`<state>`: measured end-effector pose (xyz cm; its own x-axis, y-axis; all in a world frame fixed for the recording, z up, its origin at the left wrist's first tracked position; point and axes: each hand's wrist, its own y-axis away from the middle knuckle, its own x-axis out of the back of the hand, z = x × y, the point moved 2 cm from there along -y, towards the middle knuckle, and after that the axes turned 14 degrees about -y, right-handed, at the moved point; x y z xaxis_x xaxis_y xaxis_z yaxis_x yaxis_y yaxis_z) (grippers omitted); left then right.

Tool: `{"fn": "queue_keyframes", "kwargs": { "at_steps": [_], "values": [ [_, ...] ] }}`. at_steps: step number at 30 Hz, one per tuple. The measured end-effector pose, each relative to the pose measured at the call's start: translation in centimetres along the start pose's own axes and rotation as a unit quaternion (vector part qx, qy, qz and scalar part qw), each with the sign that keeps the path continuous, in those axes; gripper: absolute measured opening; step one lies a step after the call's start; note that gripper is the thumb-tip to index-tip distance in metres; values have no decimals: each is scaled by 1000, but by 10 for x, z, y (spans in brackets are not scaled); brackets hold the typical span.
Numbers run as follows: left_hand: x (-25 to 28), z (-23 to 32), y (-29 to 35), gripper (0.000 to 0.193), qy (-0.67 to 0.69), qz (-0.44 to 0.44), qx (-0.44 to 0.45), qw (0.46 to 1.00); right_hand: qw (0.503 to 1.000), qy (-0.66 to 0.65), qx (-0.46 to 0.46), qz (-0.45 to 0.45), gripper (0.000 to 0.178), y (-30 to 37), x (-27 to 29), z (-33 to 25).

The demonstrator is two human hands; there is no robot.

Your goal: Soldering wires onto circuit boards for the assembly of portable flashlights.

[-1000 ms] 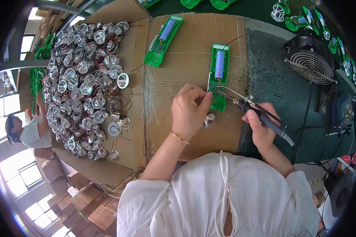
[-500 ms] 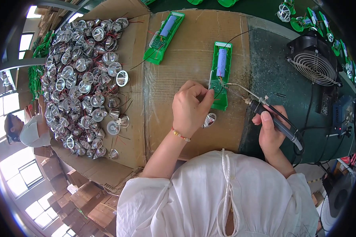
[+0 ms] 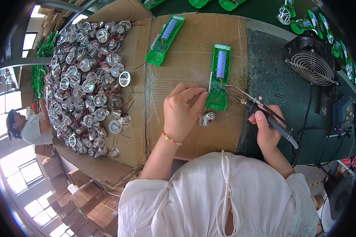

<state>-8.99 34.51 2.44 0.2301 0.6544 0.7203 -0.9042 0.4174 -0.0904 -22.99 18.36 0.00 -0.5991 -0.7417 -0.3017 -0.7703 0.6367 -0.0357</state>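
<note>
My left hand (image 3: 182,108) is pinched closed on a thin wire beside the lower part of a green plastic housing (image 3: 217,103). That housing holds a blue cylindrical battery cell (image 3: 221,65) and a small green circuit board (image 3: 216,85). In my right hand (image 3: 268,128) is a soldering iron (image 3: 275,125) with a curved metal feed tube, its tip at the board. Just below the housing lies a silver reflector cup (image 3: 207,119) with a red wire. A second green housing (image 3: 156,57) with a battery cell rests farther left on the cardboard.
A large heap of silver reflector cups (image 3: 85,85) fills the cardboard at left. To the right stand a black fan (image 3: 312,63) and a blue control box (image 3: 343,114) with cables. More green housings (image 3: 300,25) line the far edge. Another person (image 3: 31,126) is at far left.
My left hand has drawn back slightly to the left from the board. The soldering iron has shifted a little left, and the reflector cup below the housing has moved slightly left.
</note>
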Motion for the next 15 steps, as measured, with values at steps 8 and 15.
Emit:
{"fn": "queue_keyframes", "kwargs": {
  "at_steps": [8, 15],
  "values": [
    [-2, 6, 5, 9, -261, 16, -233, 937, 1000, 1, -7, -18, 16, 3, 0, -5],
    [3, 0, 3, 10, -190, 47, -146, 970, 999, 32, 14, -29, 18, 4, -1, -7]
  ]
}}
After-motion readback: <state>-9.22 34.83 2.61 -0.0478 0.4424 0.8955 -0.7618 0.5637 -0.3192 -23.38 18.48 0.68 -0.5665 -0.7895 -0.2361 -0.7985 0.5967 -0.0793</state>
